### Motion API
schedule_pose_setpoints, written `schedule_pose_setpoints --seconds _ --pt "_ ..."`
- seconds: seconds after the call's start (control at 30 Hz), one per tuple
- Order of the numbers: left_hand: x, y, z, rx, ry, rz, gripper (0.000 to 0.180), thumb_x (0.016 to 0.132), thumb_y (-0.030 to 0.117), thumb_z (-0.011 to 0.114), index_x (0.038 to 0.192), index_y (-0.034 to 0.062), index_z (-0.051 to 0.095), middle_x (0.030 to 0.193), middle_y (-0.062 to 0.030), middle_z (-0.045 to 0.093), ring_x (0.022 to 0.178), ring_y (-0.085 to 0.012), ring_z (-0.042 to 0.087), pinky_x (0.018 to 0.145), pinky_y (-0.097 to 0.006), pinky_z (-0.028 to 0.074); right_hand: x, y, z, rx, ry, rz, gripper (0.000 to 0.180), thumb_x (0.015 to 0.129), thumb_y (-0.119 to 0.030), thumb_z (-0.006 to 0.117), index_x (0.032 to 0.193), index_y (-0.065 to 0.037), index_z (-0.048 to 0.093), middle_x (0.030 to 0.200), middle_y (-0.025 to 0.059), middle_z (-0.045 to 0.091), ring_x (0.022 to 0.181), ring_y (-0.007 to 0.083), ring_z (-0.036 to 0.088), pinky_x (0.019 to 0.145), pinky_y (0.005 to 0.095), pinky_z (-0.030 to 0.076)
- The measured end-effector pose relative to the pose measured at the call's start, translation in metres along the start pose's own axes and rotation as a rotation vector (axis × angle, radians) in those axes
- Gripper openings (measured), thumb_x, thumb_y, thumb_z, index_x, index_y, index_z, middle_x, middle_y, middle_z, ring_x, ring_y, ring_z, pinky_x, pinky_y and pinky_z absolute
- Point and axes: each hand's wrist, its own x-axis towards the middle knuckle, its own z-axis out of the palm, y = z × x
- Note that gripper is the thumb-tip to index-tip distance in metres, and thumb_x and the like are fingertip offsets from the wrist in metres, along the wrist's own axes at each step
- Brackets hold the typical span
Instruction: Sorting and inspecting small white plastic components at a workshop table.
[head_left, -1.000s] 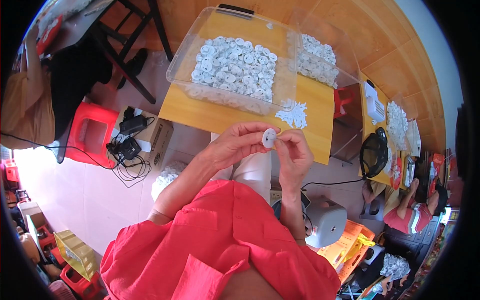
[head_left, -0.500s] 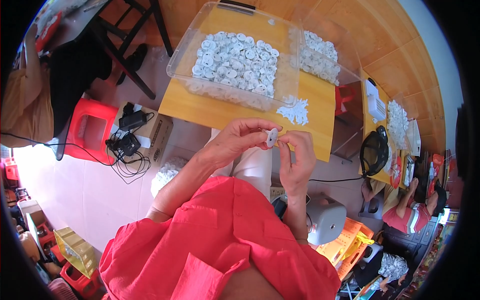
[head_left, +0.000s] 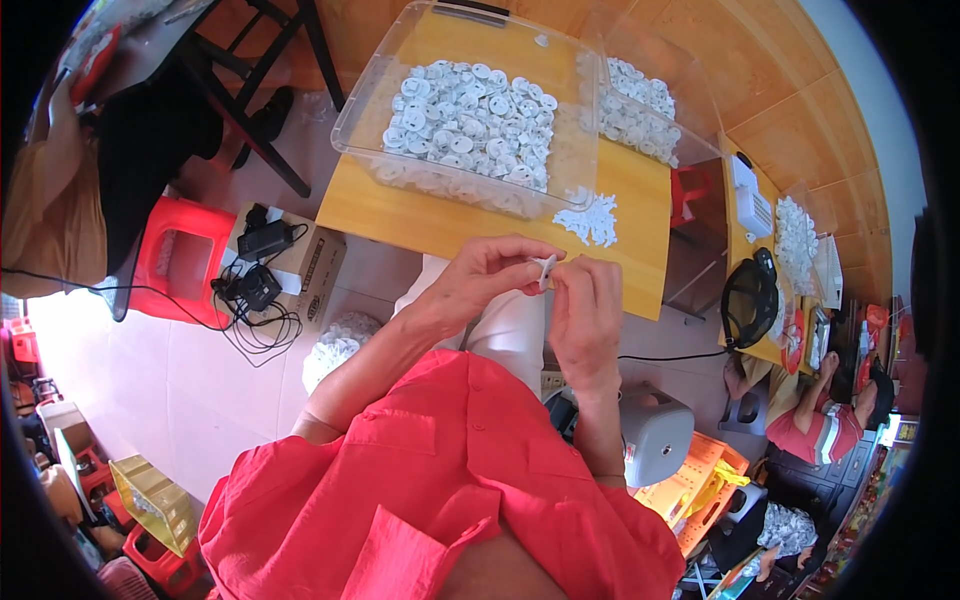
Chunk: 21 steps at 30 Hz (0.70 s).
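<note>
A small round white plastic disc (head_left: pixel 546 272) is pinched between the thumb and fingers of my left hand (head_left: pixel 478 282), turned nearly edge-on. My right hand (head_left: pixel 588 315) is closed, its fingertips pressed up against the disc's right side; whatever small piece they may hold is hidden. Both hands are above my lap, just off the table's near edge. Beyond them lies a little heap of small white plastic pieces (head_left: pixel 590 222) on the yellow wooden table (head_left: pixel 400 220). A clear plastic tub (head_left: pixel 362 112) behind it contains many similar white discs (head_left: pixel 470 125).
A second clear tub (head_left: pixel 690 75) with white parts stands to the right. On the left are a red stool (head_left: pixel 150 255) and a cardboard box (head_left: pixel 318 265) bearing black adapters and cables. An orange crate (head_left: pixel 715 465) and a grey case (head_left: pixel 658 440) sit at lower right. Other people sit nearby.
My right hand has come in closer, its fingers now more bunched against the disc. The disc has turned from showing its face to nearly edge-on.
</note>
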Motion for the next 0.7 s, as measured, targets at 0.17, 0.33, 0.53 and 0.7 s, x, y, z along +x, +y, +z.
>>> schedule_pose_setpoints --seconds 0.17,0.33,0.53,0.7 --pt "0.0031 -0.0009 0.0010 -0.119 -0.018 -0.039 0.029 0.087 0.014 0.055 0.112 -0.0011 0.056 0.098 -0.0038 0.059 0.084 -0.0088 0.054 0.077 -0.024 0.045 -0.0030 0.0034 -0.0032 0.240 0.090 0.105 0.018 0.073 0.008 0.058 0.087 -0.001 0.052 0.080 0.0116 0.054 0.073 0.0270 0.053 0.063 0.0324 0.043" --pt "0.0030 -0.0006 0.0016 -0.273 -0.050 -0.082 0.030 0.088 0.015 0.054 0.114 -0.0005 0.055 0.102 -0.0043 0.059 0.087 -0.0096 0.056 0.079 -0.024 0.047 -0.0050 0.0041 -0.0098 0.341 0.117 0.228 0.015 0.072 0.005 0.060 0.084 -0.001 0.053 0.079 0.0106 0.055 0.071 0.0251 0.053 0.063 0.0311 0.043" --pt "0.0035 -0.0017 0.0020 -0.325 -0.083 -0.090 0.029 0.089 0.015 0.053 0.114 -0.0005 0.055 0.103 -0.0053 0.059 0.090 -0.0106 0.056 0.080 -0.024 0.047 -0.0053 0.0063 -0.0053 0.376 0.105 0.240 0.013 0.072 0.003 0.061 0.081 -0.001 0.054 0.078 0.0106 0.055 0.070 0.0262 0.052 0.062 0.0327 0.042" --pt "0.0033 -0.0069 0.0006 -0.328 -0.079 -0.113 0.031 0.089 0.015 0.053 0.115 -0.0021 0.053 0.106 -0.0068 0.058 0.093 -0.0113 0.056 0.080 -0.025 0.047 -0.0050 0.0070 -0.0050 0.344 0.085 0.218 0.012 0.073 0.004 0.059 0.081 -0.001 0.053 0.077 0.0117 0.053 0.071 0.0283 0.050 0.062 0.0343 0.041"
